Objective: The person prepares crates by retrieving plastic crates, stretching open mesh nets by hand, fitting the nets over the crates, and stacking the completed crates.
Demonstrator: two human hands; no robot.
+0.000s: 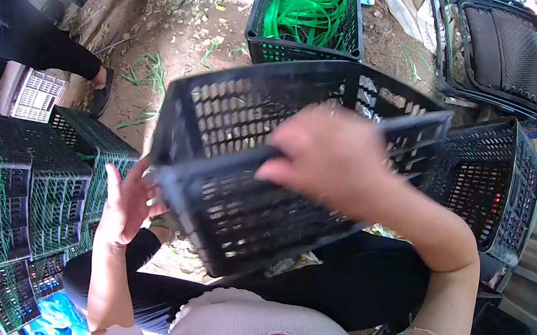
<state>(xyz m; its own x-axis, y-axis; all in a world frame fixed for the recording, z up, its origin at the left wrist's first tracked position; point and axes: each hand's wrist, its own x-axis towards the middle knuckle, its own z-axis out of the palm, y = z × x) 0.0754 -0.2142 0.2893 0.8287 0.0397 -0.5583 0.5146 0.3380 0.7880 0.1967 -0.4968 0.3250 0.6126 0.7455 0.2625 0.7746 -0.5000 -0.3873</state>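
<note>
A black plastic crate (253,218) with slotted walls is held tilted above my lap, blurred by motion. My right hand (328,152) is wrapped over its near rim. Beside the crate's left end is my left hand (127,204), fingers spread and palm toward the crate; whether its fingertips touch the wall I cannot tell. Through the crate's slots the ground shows. Just beyond it stands another black crate (259,20) with a tangle of green strapping (306,14) inside.
Stacked black crates (61,175) under green netting stand at my left. An open black crate (470,191) is at my right, near a folded chair (514,56). Another person's leg (49,35) is at the left. Green scraps (149,76) litter the dirt floor.
</note>
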